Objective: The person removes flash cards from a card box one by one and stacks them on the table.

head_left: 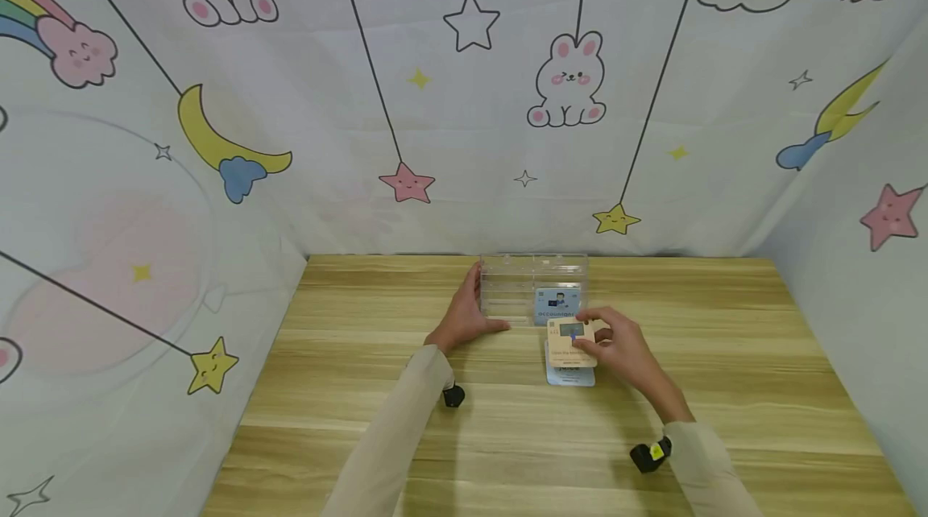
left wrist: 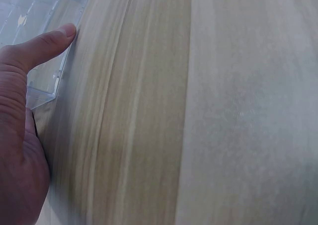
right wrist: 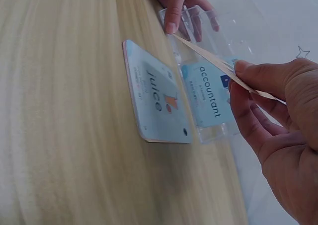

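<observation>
A clear plastic compartment box lies at the back of the table. My left hand holds its left end, fingers along the side and thumb at the front edge; the left wrist view shows that thumb on the plastic. A blue "accountant" card sits in the box's front right compartment. Just in front lies a small stack of cards with a blue "juice" card on top. Above this stack my right hand pinches a cream card between thumb and fingers, seen nearly edge-on in the right wrist view.
The wood-grain table extends to both sides and in front of the box. A white cloth with cartoon bunnies, stars and moons hangs behind and at the sides. A black wrist device shows on the right arm.
</observation>
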Tool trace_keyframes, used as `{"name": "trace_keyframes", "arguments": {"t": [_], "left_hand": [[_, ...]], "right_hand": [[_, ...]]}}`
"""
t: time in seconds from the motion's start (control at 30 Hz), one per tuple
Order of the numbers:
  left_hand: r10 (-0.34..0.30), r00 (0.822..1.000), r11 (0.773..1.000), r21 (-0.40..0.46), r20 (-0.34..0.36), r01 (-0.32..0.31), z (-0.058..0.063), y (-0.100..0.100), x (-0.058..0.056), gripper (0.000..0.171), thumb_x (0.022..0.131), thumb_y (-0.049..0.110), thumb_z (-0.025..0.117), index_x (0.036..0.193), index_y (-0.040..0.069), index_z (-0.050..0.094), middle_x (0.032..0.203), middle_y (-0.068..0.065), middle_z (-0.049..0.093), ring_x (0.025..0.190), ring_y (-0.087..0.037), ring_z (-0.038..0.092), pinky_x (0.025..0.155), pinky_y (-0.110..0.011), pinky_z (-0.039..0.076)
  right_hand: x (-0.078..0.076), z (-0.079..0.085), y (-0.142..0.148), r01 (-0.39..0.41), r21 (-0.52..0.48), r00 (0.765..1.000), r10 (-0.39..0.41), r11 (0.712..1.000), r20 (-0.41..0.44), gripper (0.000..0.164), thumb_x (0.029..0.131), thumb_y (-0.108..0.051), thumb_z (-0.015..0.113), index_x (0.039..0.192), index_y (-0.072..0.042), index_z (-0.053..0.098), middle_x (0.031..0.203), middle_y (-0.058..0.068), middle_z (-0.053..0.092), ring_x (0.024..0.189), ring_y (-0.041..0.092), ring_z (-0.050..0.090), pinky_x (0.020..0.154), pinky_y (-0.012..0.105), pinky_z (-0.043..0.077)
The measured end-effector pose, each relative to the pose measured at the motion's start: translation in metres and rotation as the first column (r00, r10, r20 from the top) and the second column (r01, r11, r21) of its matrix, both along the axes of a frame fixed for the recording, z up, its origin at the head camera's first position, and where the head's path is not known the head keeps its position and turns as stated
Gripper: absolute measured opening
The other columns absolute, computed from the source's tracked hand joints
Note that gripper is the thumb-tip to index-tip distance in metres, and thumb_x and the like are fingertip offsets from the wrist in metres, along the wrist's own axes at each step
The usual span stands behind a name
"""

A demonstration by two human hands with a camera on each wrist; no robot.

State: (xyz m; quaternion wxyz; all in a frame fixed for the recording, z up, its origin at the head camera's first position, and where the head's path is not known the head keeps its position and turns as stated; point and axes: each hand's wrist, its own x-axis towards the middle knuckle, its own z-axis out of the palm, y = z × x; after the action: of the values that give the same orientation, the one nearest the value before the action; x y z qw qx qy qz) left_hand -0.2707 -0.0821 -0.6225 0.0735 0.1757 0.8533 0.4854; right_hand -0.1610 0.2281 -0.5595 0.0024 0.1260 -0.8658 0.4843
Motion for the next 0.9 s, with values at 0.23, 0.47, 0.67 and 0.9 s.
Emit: {"name": "trace_keyframes", "arguments": {"t": [0.23, 0.47, 0.67, 0.9], "left_hand": [[0.005, 1.000, 1.000, 0.014, 0.004, -0.005, 0.000, 0.000, 0.000, 0.138, 0.070, 0.030, 0.100, 0.168, 0.016, 0.003, 0.172, -0.011, 0.016, 0.155, -0.023, 0.024, 0.122, -0.030, 0.030], [0.007, 1.000, 1.000, 0.004, 0.012, -0.007, 0.001, 0.001, -0.001, 0.139, 0.070, 0.029, 0.100, 0.168, 0.016, 0.002, 0.172, -0.011, 0.017, 0.155, -0.023, 0.025, 0.122, -0.030, 0.029], [0.008, 1.000, 1.000, 0.000, 0.014, -0.008, 0.000, 0.001, -0.001, 0.139, 0.069, 0.030, 0.100, 0.168, 0.015, 0.002, 0.172, -0.011, 0.017, 0.155, -0.022, 0.025, 0.122, -0.029, 0.028], [0.011, 1.000, 1.000, 0.003, 0.019, -0.011, 0.003, 0.001, 0.000, 0.139, 0.070, 0.029, 0.100, 0.168, 0.016, 0.003, 0.171, -0.011, 0.017, 0.155, -0.023, 0.025, 0.123, -0.030, 0.028]], "right_hand": [[0.005, -0.012, 0.000, 0.003, -0.028, 0.997, -0.001, 1.000, 0.071, 0.040, 0.088, -0.001, 0.082, 0.124, 0.002, 0.066, 0.126, 0.023, 0.063, 0.084, 0.022, 0.071, 0.068, 0.024, 0.060], [0.007, -0.022, 0.001, 0.010, -0.043, 0.990, -0.004, 0.999, 0.138, 0.041, 0.089, -0.002, 0.081, 0.127, 0.004, 0.064, 0.128, 0.024, 0.062, 0.086, 0.023, 0.073, 0.064, 0.026, 0.061], [0.008, -0.026, 0.000, 0.015, -0.034, 0.989, -0.009, 0.999, 0.148, 0.042, 0.090, -0.007, 0.082, 0.127, 0.001, 0.065, 0.128, 0.022, 0.064, 0.090, 0.026, 0.074, 0.065, 0.027, 0.062], [0.007, -0.027, -0.001, 0.016, -0.016, 0.986, -0.013, 1.000, 0.168, 0.042, 0.091, -0.007, 0.081, 0.128, 0.001, 0.064, 0.129, 0.022, 0.064, 0.089, 0.024, 0.073, 0.064, 0.026, 0.060]]}}
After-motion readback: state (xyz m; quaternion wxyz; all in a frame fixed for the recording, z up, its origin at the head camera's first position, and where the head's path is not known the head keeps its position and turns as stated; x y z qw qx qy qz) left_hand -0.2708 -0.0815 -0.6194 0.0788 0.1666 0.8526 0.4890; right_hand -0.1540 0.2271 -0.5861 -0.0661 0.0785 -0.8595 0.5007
